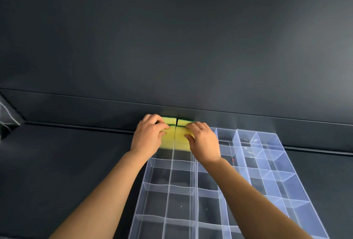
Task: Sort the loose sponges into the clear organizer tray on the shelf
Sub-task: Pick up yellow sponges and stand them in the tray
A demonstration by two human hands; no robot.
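Observation:
Yellow sponges with green scouring backs stand side by side in the far-left compartments of the clear organizer tray [196, 183]. My left hand [148, 136] grips the left sponges [169, 124], fingers curled over their top. My right hand [203, 140] grips the right sponges [181, 135] the same way. Both hands meet at the divider between the two compartments. The lower parts of the sponges are hidden behind the hands and tray walls.
The tray's other compartments, near and to the right [267, 162], hold nothing I can see. It lies on a dark shelf surface [66, 162] with a dark back panel [172, 47] just behind the sponges.

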